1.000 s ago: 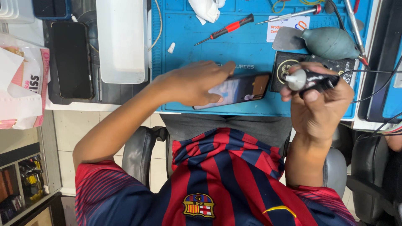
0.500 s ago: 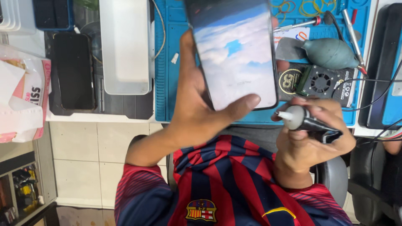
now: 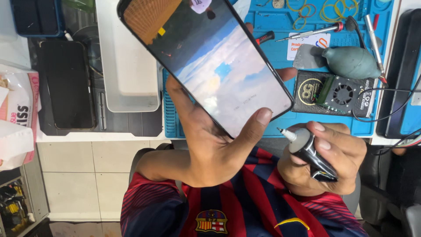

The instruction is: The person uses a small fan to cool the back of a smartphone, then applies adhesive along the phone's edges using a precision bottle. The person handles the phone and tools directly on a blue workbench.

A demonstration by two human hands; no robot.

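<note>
Left hand [image 3: 210, 149] grips smartphone [image 3: 206, 57], raised, tilted, hiding blue mat [image 3: 280, 48] centre | right hand [image 3: 326, 158] at 4 o'clock, clasps black pen tool [image 3: 307, 151] | air blower [image 3: 351, 61], fan module [image 3: 337, 93] at 2 o'clock | white tray [image 3: 127, 66] at 10 o'clock.

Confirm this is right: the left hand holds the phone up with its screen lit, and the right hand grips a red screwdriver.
Not quite. The head view shows the right hand gripping a black pen-like tool, not a red screwdriver. The left hand does hold the lit phone up.

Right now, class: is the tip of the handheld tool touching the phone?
Apart. The head view shows blue mat between the tool's tip and the phone, held by the left hand.
</note>
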